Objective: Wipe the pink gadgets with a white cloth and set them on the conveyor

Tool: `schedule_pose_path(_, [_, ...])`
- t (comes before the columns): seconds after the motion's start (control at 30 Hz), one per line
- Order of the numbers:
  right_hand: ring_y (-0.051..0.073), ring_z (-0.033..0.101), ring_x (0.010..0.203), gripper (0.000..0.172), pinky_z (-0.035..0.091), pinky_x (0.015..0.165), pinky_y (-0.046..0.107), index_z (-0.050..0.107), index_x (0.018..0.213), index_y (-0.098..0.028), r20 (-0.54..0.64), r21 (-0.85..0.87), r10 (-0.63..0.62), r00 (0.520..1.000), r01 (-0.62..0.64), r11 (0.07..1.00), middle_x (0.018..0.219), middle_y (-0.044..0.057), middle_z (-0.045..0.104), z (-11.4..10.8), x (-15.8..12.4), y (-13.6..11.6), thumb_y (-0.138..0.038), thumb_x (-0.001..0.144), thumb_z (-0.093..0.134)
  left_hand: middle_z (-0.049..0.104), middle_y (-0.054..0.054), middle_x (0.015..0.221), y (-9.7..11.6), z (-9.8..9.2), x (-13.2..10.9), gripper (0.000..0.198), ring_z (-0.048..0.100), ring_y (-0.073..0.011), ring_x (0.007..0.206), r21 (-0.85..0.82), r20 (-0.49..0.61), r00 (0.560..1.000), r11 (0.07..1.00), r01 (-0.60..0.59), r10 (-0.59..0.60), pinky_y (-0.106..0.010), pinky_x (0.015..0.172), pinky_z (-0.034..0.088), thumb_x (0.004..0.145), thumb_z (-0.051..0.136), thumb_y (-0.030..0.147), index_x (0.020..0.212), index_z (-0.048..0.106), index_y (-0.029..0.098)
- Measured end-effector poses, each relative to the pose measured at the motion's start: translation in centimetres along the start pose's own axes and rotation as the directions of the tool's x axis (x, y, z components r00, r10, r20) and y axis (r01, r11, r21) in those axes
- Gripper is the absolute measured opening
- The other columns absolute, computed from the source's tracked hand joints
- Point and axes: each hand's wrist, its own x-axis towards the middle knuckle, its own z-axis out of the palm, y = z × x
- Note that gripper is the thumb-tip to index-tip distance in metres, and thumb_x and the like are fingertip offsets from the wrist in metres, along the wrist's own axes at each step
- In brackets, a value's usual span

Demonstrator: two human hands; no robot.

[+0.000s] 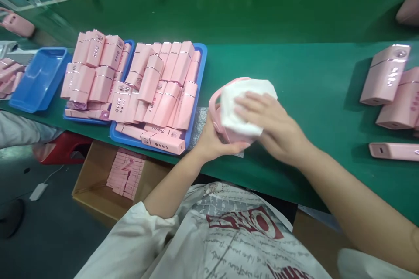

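My left hand [209, 141] grips a pink rounded device with a loop-shaped edge [214, 104] from its left and lower side, thumb along the near edge. Over the device's upper face lies a white cloth [247, 87], which hides most of it. My right hand [265, 115] presses the cloth against the device, its fingers laid across the white fabric. Both hands are above the green table, just right of a blue tray [203, 59] heaped with pink box-shaped devices [152, 74].
Another blue tray [132, 48] of pink devices and a bare blue tray [41, 80] stand farther left. Several pink devices [386, 74] lie at the right. A cardboard box [91, 176] with pink pieces sits below the table edge. A person's sleeve [24, 130] shows at far left.
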Motion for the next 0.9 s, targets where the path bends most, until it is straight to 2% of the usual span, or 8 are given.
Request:
schedule_pose_path(0.1, [0.024,0.033,0.143,0.046,0.032,0.119,0.047,0.043,0.145,-0.029,-0.070,0.045,0.065,0.995,-0.062,0.997,0.151,0.002,0.041,-0.5,-0.3,0.4,-0.024,0.099,0.040,0.049,-0.013,0.136,0.2,0.0,0.0,0.089,0.050,-0.0343,0.128,-0.012,-0.021,0.999,0.999,-0.045,0.045,-0.049,0.106,0.044,0.061,0.084,0.044,0.135,0.040,0.020])
schedule_pose_path(0.27, [0.027,0.048,0.134,0.033,0.034,0.117,0.050,0.065,0.124,-0.026,-0.100,0.209,0.147,0.984,-0.124,0.970,0.134,0.004,0.061,-0.1,-0.6,0.2,-0.031,0.096,0.049,0.052,-0.014,0.134,0.5,0.2,0.4,0.081,0.050,-0.0339,0.127,-0.044,-0.038,0.998,0.998,-0.048,0.046,-0.050,0.106,0.043,0.061,0.083,0.042,0.129,0.044,0.019])
schedule_pose_path(0.37, [0.030,0.060,0.119,0.036,0.048,0.104,0.050,0.071,0.107,-0.023,-0.238,0.609,0.558,0.795,-0.326,0.724,0.116,0.007,0.070,-0.1,-0.4,0.9,-0.049,0.093,0.050,0.053,-0.013,0.131,0.2,0.2,0.5,0.075,0.053,-0.0326,0.123,-0.161,-0.077,0.997,0.986,-0.043,0.030,-0.048,0.101,0.048,0.060,0.083,0.042,0.122,0.047,0.021])
schedule_pose_path(0.43, [0.030,0.063,0.113,0.051,0.054,0.095,0.049,0.072,0.098,-0.023,-0.205,0.823,0.741,0.639,-0.297,0.484,0.107,0.008,0.071,-0.4,-0.2,1.4,-0.064,0.091,0.042,0.055,-0.013,0.129,-0.1,0.2,0.5,0.071,0.055,-0.0314,0.120,-0.230,-0.072,0.997,0.973,-0.033,0.017,-0.046,0.098,0.050,0.062,0.082,0.038,0.121,0.047,0.020])
schedule_pose_path(0.53, [0.029,0.064,0.110,0.051,0.056,0.090,0.046,0.071,0.086,-0.024,-0.155,0.902,0.821,0.549,-0.261,0.345,0.099,0.007,0.072,-0.8,0.0,1.7,-0.068,0.086,0.045,0.056,-0.014,0.128,-0.3,0.2,0.3,0.072,0.056,-0.0315,0.119,-0.261,-0.083,0.997,0.965,-0.024,0.002,-0.047,0.097,0.050,0.061,0.082,0.038,0.121,0.047,0.019])
schedule_pose_path(0.63, [0.026,0.066,0.102,0.024,0.057,0.088,0.042,0.071,0.086,-0.024,-0.111,0.833,0.824,0.556,-0.400,0.382,0.093,0.004,0.072,-0.9,-0.2,1.2,-0.045,0.074,0.071,0.056,-0.015,0.130,-0.5,0.2,0.1,0.078,0.056,-0.0317,0.120,-0.245,-0.095,0.995,0.969,-0.025,0.002,-0.047,0.098,0.048,0.059,0.083,0.040,0.124,0.043,0.020])
schedule_pose_path(0.7, [0.024,0.065,0.102,0.031,0.056,0.087,0.039,0.072,0.099,-0.024,-0.077,0.755,0.796,0.601,-0.487,0.440,0.102,0.003,0.072,-0.7,-0.5,0.9,-0.035,0.070,0.075,0.057,-0.014,0.129,-0.7,0.2,0.0,0.081,0.056,-0.0315,0.119,-0.231,-0.090,0.996,0.972,-0.040,0.020,-0.046,0.099,0.048,0.058,0.083,0.041,0.126,0.042,0.020])
schedule_pose_path(0.9, [0.021,0.063,0.066,0.029,0.050,0.054,0.031,0.070,0.092,-0.018,0.081,0.591,0.761,0.643,-0.646,0.483,0.074,0.003,0.069,-1.2,-1.0,1.0,-0.044,0.081,0.062,0.059,-0.013,0.124,-0.6,-0.1,-0.4,0.079,0.059,-0.0327,0.115,-0.236,0.034,0.998,0.970,-0.052,0.061,-0.046,0.096,0.049,0.058,0.081,0.039,0.127,0.046,0.019])
